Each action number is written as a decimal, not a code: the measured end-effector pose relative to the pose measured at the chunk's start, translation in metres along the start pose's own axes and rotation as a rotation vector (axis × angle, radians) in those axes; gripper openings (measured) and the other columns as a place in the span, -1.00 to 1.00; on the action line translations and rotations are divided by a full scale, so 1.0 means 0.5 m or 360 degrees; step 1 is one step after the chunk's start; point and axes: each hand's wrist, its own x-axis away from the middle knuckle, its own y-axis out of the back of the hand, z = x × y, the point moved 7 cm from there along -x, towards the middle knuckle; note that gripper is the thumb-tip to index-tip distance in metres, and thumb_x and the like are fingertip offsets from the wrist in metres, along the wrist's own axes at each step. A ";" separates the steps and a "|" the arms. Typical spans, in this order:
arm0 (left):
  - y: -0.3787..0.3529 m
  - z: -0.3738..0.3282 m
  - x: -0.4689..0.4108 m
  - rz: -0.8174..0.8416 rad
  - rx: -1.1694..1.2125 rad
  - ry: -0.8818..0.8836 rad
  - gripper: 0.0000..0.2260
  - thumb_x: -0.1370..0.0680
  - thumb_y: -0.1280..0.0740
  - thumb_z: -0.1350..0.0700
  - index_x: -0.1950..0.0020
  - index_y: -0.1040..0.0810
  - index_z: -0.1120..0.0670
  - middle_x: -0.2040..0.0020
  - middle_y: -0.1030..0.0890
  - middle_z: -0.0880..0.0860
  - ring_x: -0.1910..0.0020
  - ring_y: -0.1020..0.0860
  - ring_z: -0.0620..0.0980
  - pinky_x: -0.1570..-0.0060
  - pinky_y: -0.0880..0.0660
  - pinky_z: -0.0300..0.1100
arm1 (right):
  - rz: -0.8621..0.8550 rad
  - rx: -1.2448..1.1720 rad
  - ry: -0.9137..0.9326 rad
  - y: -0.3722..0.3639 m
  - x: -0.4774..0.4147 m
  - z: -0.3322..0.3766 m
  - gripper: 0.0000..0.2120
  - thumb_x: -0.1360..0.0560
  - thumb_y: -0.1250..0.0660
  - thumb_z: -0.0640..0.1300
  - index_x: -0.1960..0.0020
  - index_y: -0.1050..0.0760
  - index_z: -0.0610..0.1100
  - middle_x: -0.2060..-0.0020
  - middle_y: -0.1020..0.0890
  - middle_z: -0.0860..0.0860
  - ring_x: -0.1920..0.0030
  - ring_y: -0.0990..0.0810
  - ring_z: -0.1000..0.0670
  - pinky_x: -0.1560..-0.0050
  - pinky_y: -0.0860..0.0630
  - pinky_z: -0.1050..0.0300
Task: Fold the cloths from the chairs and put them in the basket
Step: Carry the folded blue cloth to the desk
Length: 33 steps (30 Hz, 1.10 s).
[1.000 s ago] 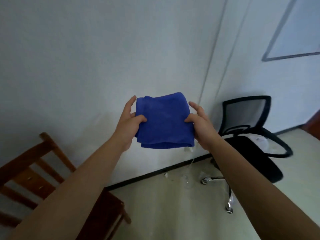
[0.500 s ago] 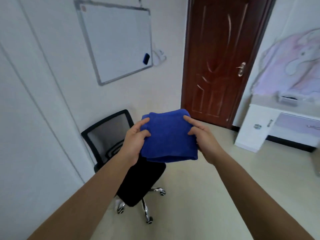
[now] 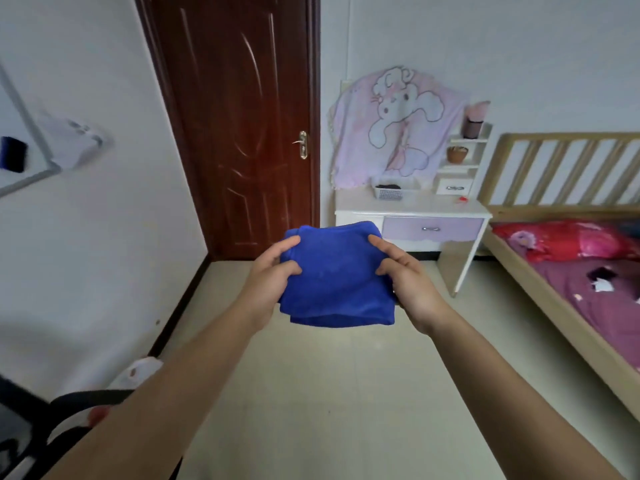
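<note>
Head view of a bedroom: I see both bare arms stretched forward, holding a folded blue cloth [image 3: 336, 282] in mid-air between them, above the pale floor [image 3: 329, 393] and well apart from the furniture. The left hand [image 3: 268, 275] pinches the cloth's left edge, thumb and forefinger on its upper face and the other fingers hidden behind it. The right hand [image 3: 408, 282] pinches the right edge the same way. The cloth is a thick, roughly square bundle, with several layers showing along its near edge, which sags a little. Across the room, a white tabletop [image 3: 433, 204] with a lilac drawer stands against the far wall. On it sits a small white basket [image 3: 389, 192] with something dark inside; I cannot tell what. A pink sheet [image 3: 398, 126] printed with a cartoon figure hangs behind the tabletop, beside small shelves [image 3: 464, 164] that carry a brown bowl [image 3: 457, 154]. A dark red door [image 3: 242, 116], closed, stands to the left of the tabletop. A wooden bed [image 3: 554, 299] with a slatted headboard and purple and red bedding runs along the right. At lower left part of a black office chair [image 3: 20, 434] shows, blurred, and the corner of a whiteboard [image 3: 14, 168] hangs on the left wall.
</note>
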 end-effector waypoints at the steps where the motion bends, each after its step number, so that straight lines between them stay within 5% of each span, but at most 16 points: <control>1: -0.040 0.002 -0.041 0.0048 0.0004 0.0001 -0.53 -0.47 -0.29 0.34 -0.24 -0.59 -0.12 -0.24 -0.57 -0.07 -0.17 -0.57 -0.08 -0.05 -0.53 -0.19 | -0.0058 0.0003 -0.0008 0.037 -0.028 0.002 -0.49 -0.53 -0.15 -0.31 -0.31 -0.54 0.15 -0.01 -0.59 0.14 0.24 -0.54 0.16 0.25 -0.49 0.28; 13: -0.498 0.083 -0.528 0.0315 -0.0003 0.0120 -0.52 -0.47 -0.27 0.34 -0.28 -0.56 -0.12 -0.20 -0.54 -0.11 -0.14 -0.57 -0.06 -0.03 -0.57 -0.16 | -0.0374 -0.0099 -0.0025 0.435 -0.502 -0.033 -0.47 -0.51 -0.15 -0.31 -0.28 -0.56 0.19 -0.09 -0.64 0.17 -0.10 -0.62 -0.02 -0.18 -0.57 0.01; 24: -0.592 0.096 -1.024 0.0219 -0.0018 0.0161 -0.53 -0.47 -0.28 0.31 -0.23 -0.58 -0.16 -0.26 -0.49 -0.15 -0.20 -0.53 -0.04 -0.16 -0.54 -0.03 | -0.0214 0.0015 -0.0048 0.504 -1.022 0.011 -0.48 -0.50 -0.17 -0.26 -0.26 -0.55 0.25 -0.20 -0.59 0.22 -0.14 -0.60 0.08 -0.17 -0.56 0.10; 33: -0.678 0.152 -1.500 0.0341 -0.0068 0.0219 -0.53 -0.51 -0.26 0.32 -0.29 -0.55 -0.14 -0.25 -0.50 -0.12 -0.17 -0.54 -0.01 -0.06 -0.57 -0.08 | -0.0304 0.0114 -0.0078 0.543 -1.467 -0.002 -0.49 -0.53 -0.16 -0.26 -0.34 -0.50 0.20 -0.17 -0.58 0.23 -0.11 -0.59 0.11 -0.06 -0.53 0.18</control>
